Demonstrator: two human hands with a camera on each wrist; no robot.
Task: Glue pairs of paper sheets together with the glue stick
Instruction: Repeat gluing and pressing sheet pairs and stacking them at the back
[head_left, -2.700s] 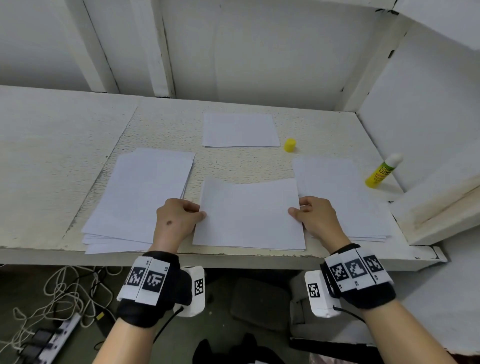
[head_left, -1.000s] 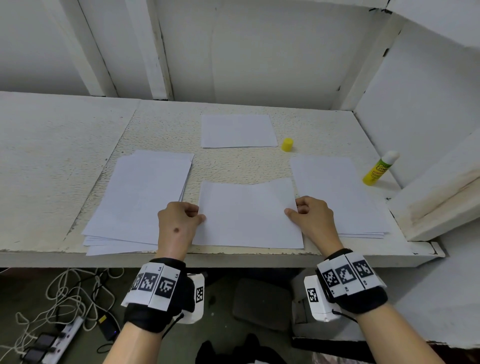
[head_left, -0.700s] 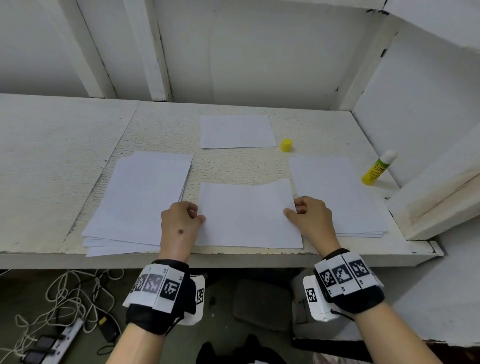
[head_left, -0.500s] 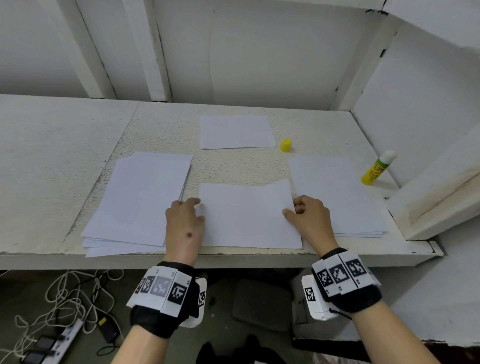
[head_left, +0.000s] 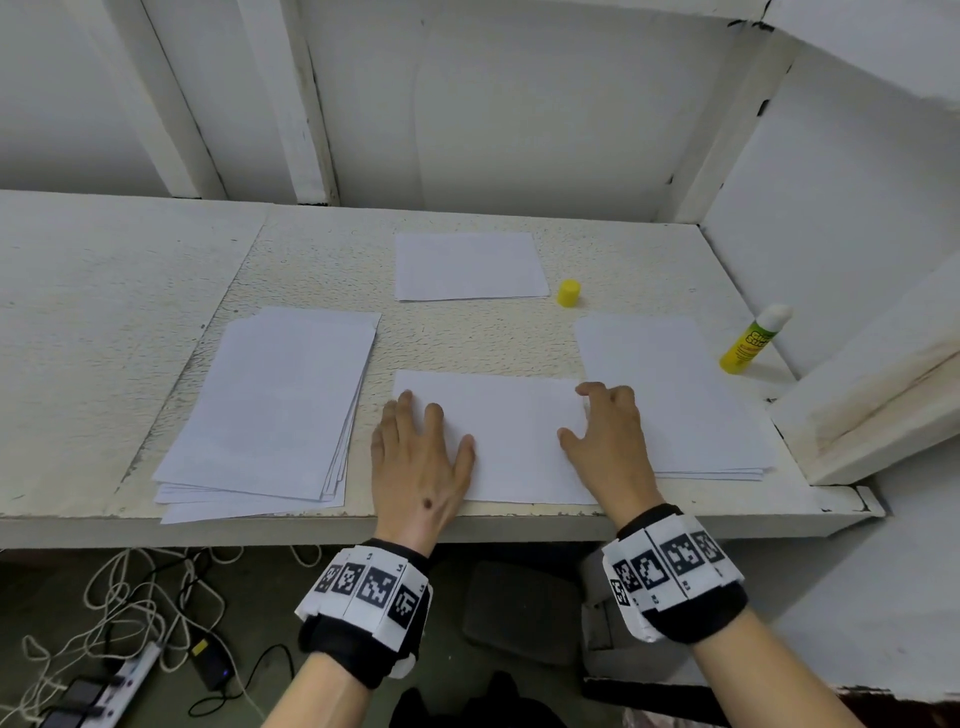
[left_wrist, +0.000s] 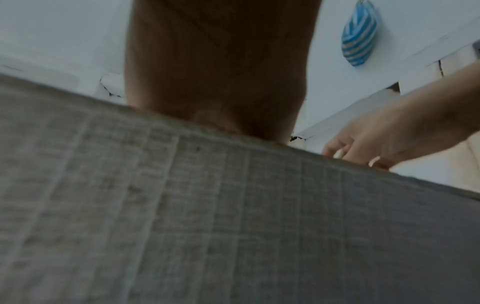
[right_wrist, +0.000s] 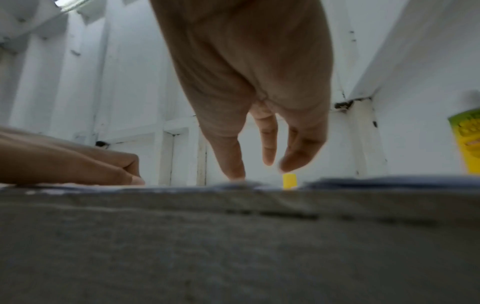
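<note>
The left hand (head_left: 418, 457) lies flat on the left part of the middle paper sheet (head_left: 511, 431), its fingers (head_left: 405, 410) straight and spread, pressing the paper down onto the desk (head_left: 130, 291). The right hand (head_left: 608, 436) rests at the sheet's right edge with its fingers loosely bent and apart, the thumb tip touching the paper; it grips nothing. From the right wrist view the fingertips (right_wrist: 235, 170) reach down to the paper, one touching and the others just above it.

The middle sheet lies near the front edge of the desk, between two paper stacks. The left paper stack (head_left: 270, 405) is fanned unevenly, its lower sheets sticking out at the front. The right paper stack (head_left: 675, 395) lies just beside the right hand, which partly overlaps its left edge. A further sheet of paper (head_left: 467, 265) lies farther back, near the wall.

The glue stick (head_left: 753, 340), yellow with a white tip, leans tilted at the right side of the desk, close to the side wall, well apart from both hands. Its yellow cap (head_left: 568, 292) stands alone on the desk, just right of the far sheet.

Under the desk, white cables (head_left: 130, 597) and a power strip (head_left: 119, 675) lie on the floor.
</note>
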